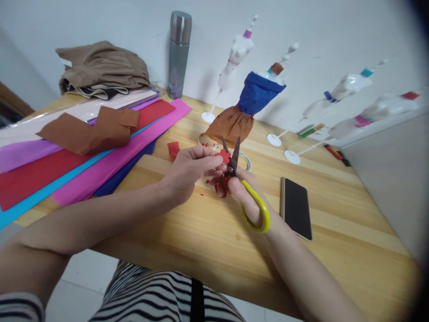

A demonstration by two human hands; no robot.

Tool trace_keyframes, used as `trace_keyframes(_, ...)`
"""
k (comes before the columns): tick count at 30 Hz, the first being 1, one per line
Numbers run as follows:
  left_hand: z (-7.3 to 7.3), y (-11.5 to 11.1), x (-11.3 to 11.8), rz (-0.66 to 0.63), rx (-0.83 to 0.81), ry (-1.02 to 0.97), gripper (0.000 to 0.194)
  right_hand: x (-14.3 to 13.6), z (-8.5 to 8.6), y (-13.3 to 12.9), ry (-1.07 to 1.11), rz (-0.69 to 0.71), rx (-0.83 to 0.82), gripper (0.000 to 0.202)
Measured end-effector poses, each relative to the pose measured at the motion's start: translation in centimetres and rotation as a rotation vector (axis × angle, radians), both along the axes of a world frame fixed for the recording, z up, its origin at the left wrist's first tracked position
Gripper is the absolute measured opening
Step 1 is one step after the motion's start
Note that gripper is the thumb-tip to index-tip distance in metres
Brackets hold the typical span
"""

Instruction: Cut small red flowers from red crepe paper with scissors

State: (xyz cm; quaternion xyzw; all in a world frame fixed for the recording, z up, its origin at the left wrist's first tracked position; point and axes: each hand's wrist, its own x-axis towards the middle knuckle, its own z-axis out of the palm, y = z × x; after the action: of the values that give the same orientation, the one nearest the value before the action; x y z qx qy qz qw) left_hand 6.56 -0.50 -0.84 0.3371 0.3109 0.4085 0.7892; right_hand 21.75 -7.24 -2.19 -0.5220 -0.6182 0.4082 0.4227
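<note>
Wooden table (208, 232): pale and flat, pushed up to a white wall (117, 27).
Red paper piece (225, 156): small, with round bumps like a flower, up above the table. It is about as wide as it is long, so no long side shows.
Left hand (191, 167): pinching the red paper piece by its edge, thumb on top. This is the hand nearest to it.
Right hand (243, 192): holding the scissors (231, 169), thumb through the yellow loop.
Blades: spread apart, tips pointing away from the person, long way up from the hand.
Paper and blades: the red paper piece is on the left side of the blades, right up close. I cannot tell if its edge is between them.
Behind the tips: a doll form in a blue top (263, 94) and brown skirt (231, 125), with the skirt near the blade tips.
By the hands: a tape ring (248, 161), partly hidden, and a red scrap (173, 149).
Right side: a dark phone (297, 208), lying flat, apart from the scissors.
Left side: bright paper strips (140, 138) with a brown piece (100, 134) on top.
Far back: a bottle (178, 62), folded cloth (103, 67) and three white doll forms (240, 48).
</note>
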Motion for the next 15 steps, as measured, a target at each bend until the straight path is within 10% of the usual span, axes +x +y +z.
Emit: trace_keyframes(15,0.02,-0.29,0.32,0.069,0.008,0.086,0.022,-0.2,-0.23,0.18,-0.028,-0.01,0.005,0.059)
